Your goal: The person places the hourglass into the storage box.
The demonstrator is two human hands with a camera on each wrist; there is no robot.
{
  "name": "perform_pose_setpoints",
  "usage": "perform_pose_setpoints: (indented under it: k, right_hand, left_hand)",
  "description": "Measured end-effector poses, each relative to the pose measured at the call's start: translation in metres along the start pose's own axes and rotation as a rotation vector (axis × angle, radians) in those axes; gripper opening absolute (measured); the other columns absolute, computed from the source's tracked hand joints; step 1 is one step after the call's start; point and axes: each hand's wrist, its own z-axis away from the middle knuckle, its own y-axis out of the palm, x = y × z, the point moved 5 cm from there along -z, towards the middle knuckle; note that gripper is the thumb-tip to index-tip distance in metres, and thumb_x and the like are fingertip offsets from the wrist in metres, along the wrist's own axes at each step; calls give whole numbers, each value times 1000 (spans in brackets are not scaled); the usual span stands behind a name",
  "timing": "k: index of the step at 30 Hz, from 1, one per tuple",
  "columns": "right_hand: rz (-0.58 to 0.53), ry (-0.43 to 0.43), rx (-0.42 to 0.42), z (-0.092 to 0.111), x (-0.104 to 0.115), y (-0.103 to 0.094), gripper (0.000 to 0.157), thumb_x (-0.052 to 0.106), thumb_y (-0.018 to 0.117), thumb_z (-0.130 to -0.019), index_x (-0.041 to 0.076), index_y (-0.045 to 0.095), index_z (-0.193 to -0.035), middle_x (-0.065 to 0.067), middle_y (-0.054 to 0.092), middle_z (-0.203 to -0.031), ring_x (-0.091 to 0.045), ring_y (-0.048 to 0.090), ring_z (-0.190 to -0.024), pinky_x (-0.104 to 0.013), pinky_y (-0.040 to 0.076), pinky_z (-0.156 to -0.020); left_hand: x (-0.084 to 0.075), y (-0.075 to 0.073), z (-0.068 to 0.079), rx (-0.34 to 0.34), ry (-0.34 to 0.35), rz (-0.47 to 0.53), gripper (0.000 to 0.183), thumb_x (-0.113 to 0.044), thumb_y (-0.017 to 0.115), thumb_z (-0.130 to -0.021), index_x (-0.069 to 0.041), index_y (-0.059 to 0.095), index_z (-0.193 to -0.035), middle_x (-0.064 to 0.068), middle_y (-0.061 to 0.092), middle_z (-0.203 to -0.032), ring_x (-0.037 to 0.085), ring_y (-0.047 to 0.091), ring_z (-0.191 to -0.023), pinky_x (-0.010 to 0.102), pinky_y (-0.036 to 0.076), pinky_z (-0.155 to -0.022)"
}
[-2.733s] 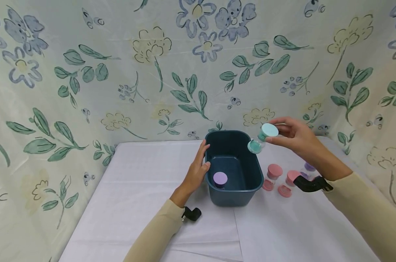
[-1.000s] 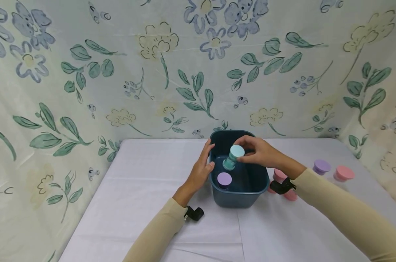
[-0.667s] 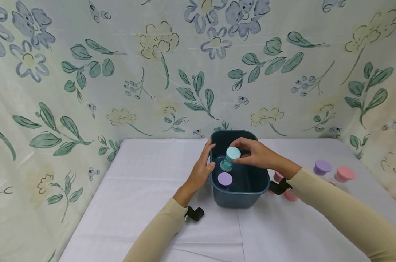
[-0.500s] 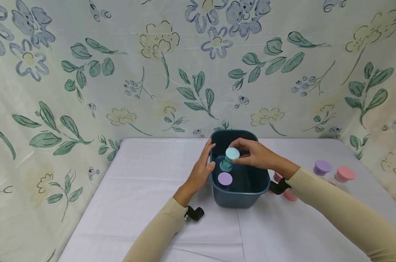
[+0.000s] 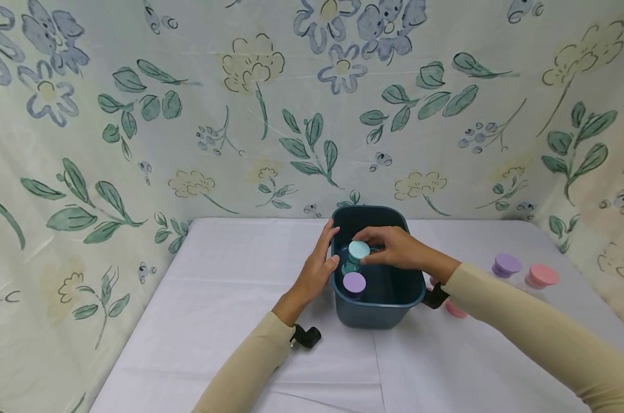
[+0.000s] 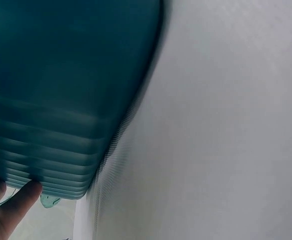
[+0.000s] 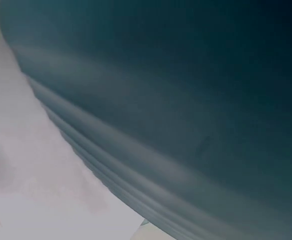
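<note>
A dark teal plastic bin stands on the table, its ribbed outer wall filling much of the left wrist view. My left hand rests along its left side, fingers nearly straight against the wall and thumb at the rim. Inside the bin, my right hand pinches a small see-through container with a turquoise top between thumb and fingers. Just in front of it in the bin is a container with a purple top. The right wrist view shows the bin wall, not the fingers.
Right of the bin, a purple-topped container and a pink-topped container stand on the white-covered table. Other pink pieces are partly hidden by my right forearm. A floral sheet hangs behind.
My right hand has carried the turquoise-topped container from beyond the bin's right rim down into it, then toward the purple-topped one. My left hand has stayed against the bin.
</note>
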Motion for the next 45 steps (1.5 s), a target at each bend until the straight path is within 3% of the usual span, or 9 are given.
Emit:
perform_pose_setpoints:
  k: [3,9,14,21,28,36,45]
  right_hand:
    - [45,5,11,-3,0,3,44,16,78,-80,8,63,-121,-10,67,-115,-30,65,-105,-47,52,-87]
    - [119,26,22,-6,-3,7,44,18,78,-80,8,64,-120,-9,68,-114,-28,65,-104,-44,52,-88]
    - [142,42,29,-6,-2,9,44,18,79,-79,8,64,-119,-9,68,-114,-27,66,-104,-45,52,-88]
    - [141,72,60,-5,-4,11,44,17,80,-77,9,65,-117,-9,67,-115,-26,67,-101,-44,54,-86]
    - [129,80,66,-7,-5,13,44,18,80,-78,9,64,-118,-9,66,-116,-26,66,-101,-44,53,-87]
    - [107,77,110,-6,-3,16,44,20,76,-81,7,63,-121,-8,67,-112,-25,65,-100,-45,52,-88]
    - [56,15,125,-7,-1,15,44,14,72,-85,5,61,-127,-13,63,-125,-28,64,-107,-46,51,-90]
  left_hand:
    - [0,-1,0,0,9,0,61,-27,34,-95,-19,20,-153,-6,3,-163,12,7,-147,55,16,-114]
    - [-1,-1,0,7,17,-3,63,-45,31,-97,-16,21,-153,-6,3,-162,14,8,-147,56,17,-113]
    - [-4,-2,1,5,15,3,63,-43,31,-97,-16,21,-153,-6,3,-162,14,8,-147,56,17,-113]
    - [-5,-2,3,6,22,-4,60,-24,34,-95,-14,22,-153,-5,2,-163,13,7,-147,55,17,-114]
    - [-4,-3,2,-4,30,-9,62,-37,32,-96,-13,22,-153,-4,3,-163,14,8,-147,54,17,-114]
    - [-5,-1,4,-1,13,-3,63,-36,31,-96,-12,22,-153,-3,3,-163,13,8,-147,55,18,-114]
    - [-37,-12,5,10,20,33,60,-29,34,-97,0,24,-149,15,7,-161,30,11,-147,56,20,-113]
